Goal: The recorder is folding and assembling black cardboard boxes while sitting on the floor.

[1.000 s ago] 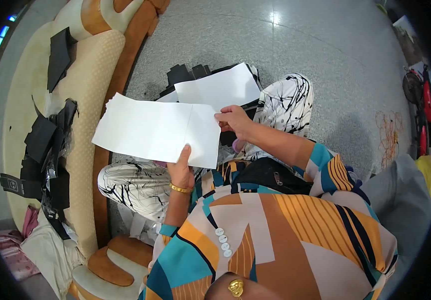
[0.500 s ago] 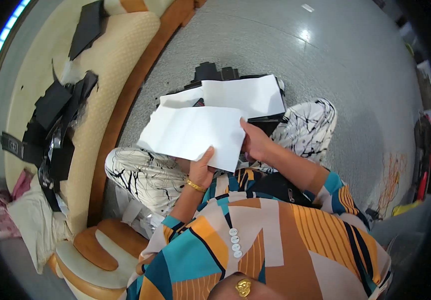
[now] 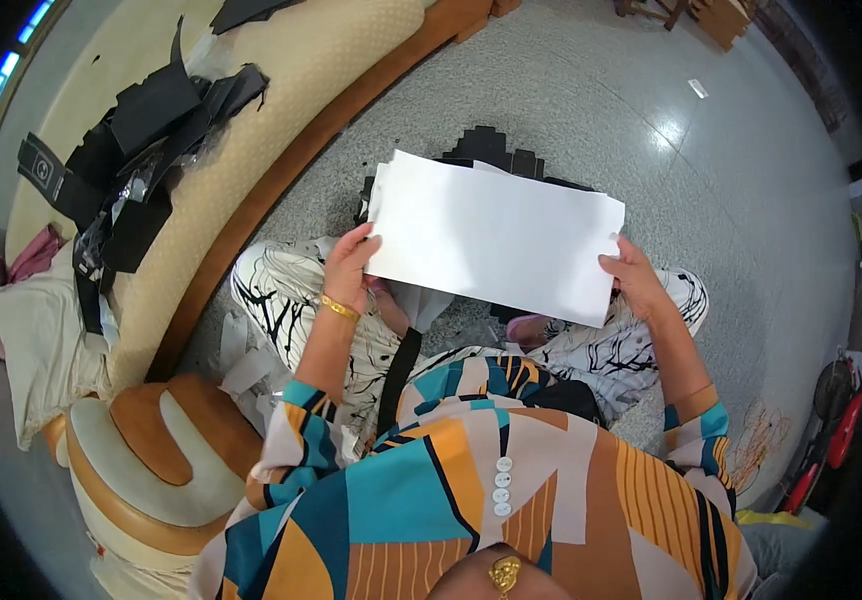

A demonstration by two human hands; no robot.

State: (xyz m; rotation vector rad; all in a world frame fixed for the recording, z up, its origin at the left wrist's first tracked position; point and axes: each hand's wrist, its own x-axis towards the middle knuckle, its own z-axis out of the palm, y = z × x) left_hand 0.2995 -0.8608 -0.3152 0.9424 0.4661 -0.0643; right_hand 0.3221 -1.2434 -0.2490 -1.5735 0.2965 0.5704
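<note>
A wide white sheet of paper or thin card [image 3: 496, 235] is stretched between my hands above my crossed legs. Its left end shows a second layer just behind it, so there may be more than one sheet. My left hand [image 3: 351, 265], with a gold bracelet at the wrist, pinches the lower left edge, thumb on top. At the right edge my right hand [image 3: 636, 280] grips the other end the same way. Behind the sheet, flattened black cardboard pieces [image 3: 486, 148] stick out on the floor; the rest of them is hidden.
To the left, a cream sofa [image 3: 281, 110] with a wooden base carries torn black cardboard [image 3: 156, 110] and clear plastic wrap. A rounded brown-and-cream stool [image 3: 171, 460] stands close by my left side. Paper scraps [image 3: 246, 370] lie between stool and knee. Orange wires [image 3: 763, 440] lie at right.
My hands have moved apart to the two ends of the white paper. It is now raised and spread level, covering the other white sheet and most of the black cardboard. The view has shifted.
</note>
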